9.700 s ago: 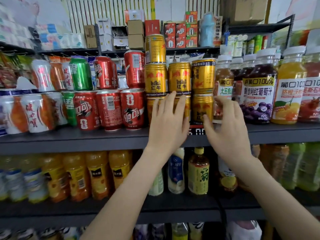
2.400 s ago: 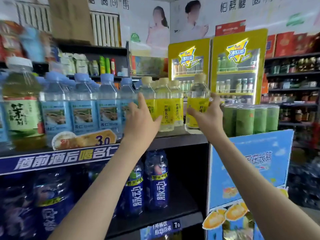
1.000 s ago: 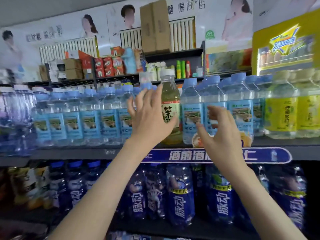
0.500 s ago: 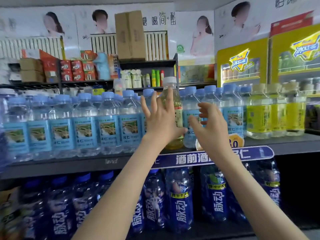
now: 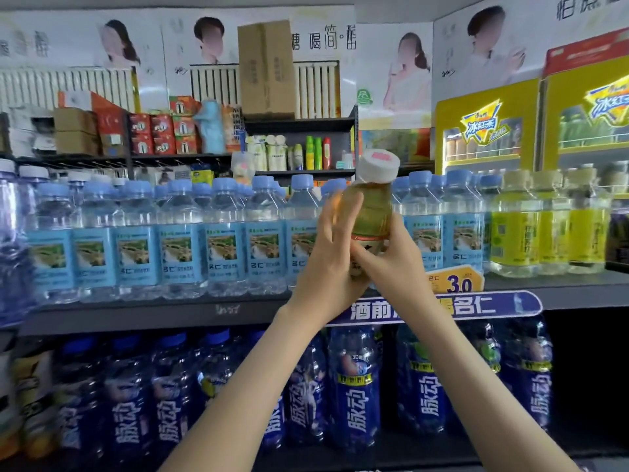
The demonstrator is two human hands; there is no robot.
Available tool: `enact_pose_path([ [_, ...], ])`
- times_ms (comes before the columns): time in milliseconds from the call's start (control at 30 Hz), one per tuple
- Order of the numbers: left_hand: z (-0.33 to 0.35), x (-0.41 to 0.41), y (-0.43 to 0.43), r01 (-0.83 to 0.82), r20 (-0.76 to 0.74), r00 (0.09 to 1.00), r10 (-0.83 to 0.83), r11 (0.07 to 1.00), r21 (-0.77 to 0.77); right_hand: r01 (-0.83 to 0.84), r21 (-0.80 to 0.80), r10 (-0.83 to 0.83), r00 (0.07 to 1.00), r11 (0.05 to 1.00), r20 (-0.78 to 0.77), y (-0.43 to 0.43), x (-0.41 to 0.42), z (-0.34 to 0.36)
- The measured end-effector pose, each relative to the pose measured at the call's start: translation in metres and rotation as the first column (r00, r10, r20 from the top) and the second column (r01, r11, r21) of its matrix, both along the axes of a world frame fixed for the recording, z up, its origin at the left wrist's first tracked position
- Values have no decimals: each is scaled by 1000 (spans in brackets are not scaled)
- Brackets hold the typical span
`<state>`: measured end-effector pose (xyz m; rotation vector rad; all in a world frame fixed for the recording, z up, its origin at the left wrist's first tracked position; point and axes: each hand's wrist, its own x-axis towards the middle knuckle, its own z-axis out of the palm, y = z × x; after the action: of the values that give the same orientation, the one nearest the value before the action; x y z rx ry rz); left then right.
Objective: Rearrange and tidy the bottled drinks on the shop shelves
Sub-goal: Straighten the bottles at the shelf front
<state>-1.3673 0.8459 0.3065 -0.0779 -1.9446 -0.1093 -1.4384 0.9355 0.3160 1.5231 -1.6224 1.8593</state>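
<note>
A tea bottle with a white cap and amber-green liquid is tilted toward me, lifted in front of a row of blue-capped water bottles. My left hand grips its left side and my right hand wraps its lower right side. The bottle's label and base are hidden behind my hands. Yellow-labelled lemon drink bottles stand to the right on the same grey shelf.
Dark blue sports drink bottles fill the shelf below. A yellow price tag and a blue banner strip hang at the shelf edge. Boxes and small goods crowd the back shelves. Yellow display coolers stand at the right.
Both hands have closed round the tea bottle, which stood upright among the water bottles, and lifted and tilted it toward me.
</note>
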Motion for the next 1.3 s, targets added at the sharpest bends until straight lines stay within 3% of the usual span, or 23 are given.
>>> enact_pose_path([
  [133,-13,10,7,46,-10,999,-46,991,126,33,-15,-33,999,999,-9,5,9,-13],
  [400,-24,46,37,145,-41,989,-140,961,234,-2,-151,7,999,989,37,54,38,-16],
  [800,-115,66,92,115,100,977,-186,867,486,-141,171,83,947,975,310,110,45,-82],
  [1000,-168,62,146,67,103,980,-172,766,640,-128,306,-15,905,943,424,144,34,-142],
  [1167,-218,49,195,-61,209,966,-150,656,752,-113,429,-73,917,896,393,184,23,-188],
  [1300,-251,41,231,-156,307,939,-156,601,783,-99,534,-188,869,840,457,211,9,-229],
])
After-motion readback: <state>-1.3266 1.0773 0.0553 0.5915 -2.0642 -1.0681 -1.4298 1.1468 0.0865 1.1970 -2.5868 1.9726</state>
